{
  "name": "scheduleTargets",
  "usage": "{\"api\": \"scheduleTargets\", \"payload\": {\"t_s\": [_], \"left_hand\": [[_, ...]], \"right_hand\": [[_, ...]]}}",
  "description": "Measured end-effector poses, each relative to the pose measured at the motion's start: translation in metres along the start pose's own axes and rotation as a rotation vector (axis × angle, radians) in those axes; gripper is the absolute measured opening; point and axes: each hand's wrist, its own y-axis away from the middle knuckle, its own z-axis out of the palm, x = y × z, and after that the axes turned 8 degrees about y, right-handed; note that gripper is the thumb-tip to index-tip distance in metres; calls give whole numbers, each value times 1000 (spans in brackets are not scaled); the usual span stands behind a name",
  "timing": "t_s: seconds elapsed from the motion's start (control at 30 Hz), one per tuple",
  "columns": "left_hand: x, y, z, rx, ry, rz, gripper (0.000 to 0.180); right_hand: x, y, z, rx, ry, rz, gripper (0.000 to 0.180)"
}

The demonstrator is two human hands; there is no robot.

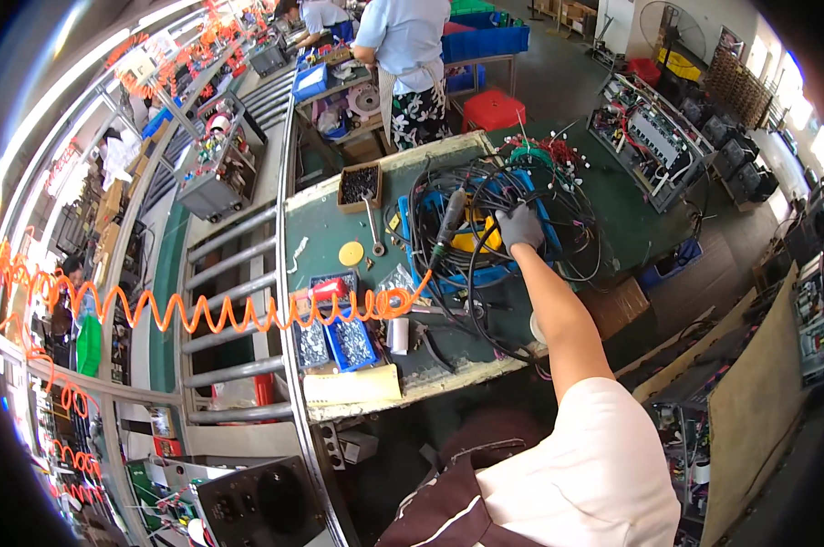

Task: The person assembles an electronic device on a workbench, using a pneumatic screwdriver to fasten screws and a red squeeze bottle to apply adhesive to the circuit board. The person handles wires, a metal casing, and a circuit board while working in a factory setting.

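My right hand [521, 226], in a grey glove, reaches far out over the green workbench [321, 219]. Its fingers curl down into a tangle of black cables [567, 239] piled in a blue crate [487, 273] with a yellow part inside. Just left of the hand a dark powered screwdriver [449, 221] stands among the cables, tied to an orange coiled hose [248, 314]. My left hand is out of the picture.
On the bench lie a box of black screws [359, 185], a yellow disc [351, 253], blue trays of small parts [339, 339] and red and green wires [544, 150]. A roller conveyor [234, 273] runs on the left. Another person [403, 46] stands beyond the bench by a red stool [492, 109].
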Motion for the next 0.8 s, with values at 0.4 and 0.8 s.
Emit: {"api": "scheduleTargets", "payload": {"t_s": [0.4, 0.8], "left_hand": [[19, -13, -8, -79, 126, -200, 45], [-21, -16, -28, -169, 27, -28, 42]], "right_hand": [[17, -53, -63, 91, -734, -231, 36], [-49, 213, -382, -37, -1002, -947, 20]]}}
